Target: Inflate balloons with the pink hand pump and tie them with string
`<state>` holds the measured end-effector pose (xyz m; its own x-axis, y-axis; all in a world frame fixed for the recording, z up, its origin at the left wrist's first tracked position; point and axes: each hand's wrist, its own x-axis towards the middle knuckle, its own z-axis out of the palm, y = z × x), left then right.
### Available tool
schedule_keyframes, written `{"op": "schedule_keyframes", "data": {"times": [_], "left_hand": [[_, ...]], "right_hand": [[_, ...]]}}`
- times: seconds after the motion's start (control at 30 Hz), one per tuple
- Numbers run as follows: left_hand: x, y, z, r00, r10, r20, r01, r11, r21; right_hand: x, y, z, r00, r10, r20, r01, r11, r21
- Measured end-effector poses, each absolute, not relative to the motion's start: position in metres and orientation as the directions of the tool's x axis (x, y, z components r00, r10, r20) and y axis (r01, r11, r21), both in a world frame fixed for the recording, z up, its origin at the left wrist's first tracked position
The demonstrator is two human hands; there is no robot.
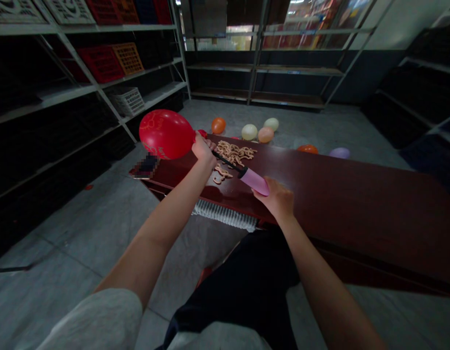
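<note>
An inflated red balloon [166,133] with faint printed marks hangs over the left end of the dark red-brown table [319,194]. My left hand [204,148] is closed round the balloon's neck, where a hand balloon pump's thin black rod meets it. The pump [254,181] has a pink barrel, and my right hand [278,197] grips its near end. Just beyond the rod lies a pile of small beige curved pieces [236,151], too small to name surely. A few similar pieces [221,172] lie nearer me.
Orange [218,125], pale and purple balloons [340,153] rest beyond the table. A blurred-out item [146,166] sits at its left corner. Shelves with crates [128,58] stand left; a metal rack [254,82] stands behind. Grey ribbed fabric [225,215] shows under the front edge.
</note>
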<state>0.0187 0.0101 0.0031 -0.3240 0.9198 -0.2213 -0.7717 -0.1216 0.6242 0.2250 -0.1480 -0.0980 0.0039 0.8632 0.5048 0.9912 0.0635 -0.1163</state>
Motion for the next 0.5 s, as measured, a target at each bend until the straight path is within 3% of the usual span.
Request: {"op": "schedule_keyframes", "data": {"times": [0.3, 0.5], "left_hand": [[0.097, -0.032, -0.022, -0.235, 0.950, -0.205, -0.745, -0.041, 0.665], [0.090, -0.023, -0.029, -0.248, 0.938, -0.241, -0.755, -0.031, 0.655]], "right_hand": [[0.228, -0.144, -0.107, 0.060, 0.830, 0.555, 0.992, 0.010, -0.122], [0.225, -0.146, -0.108, 0.024, 0.836, 0.548, 0.994, 0.040, -0.104]]}}
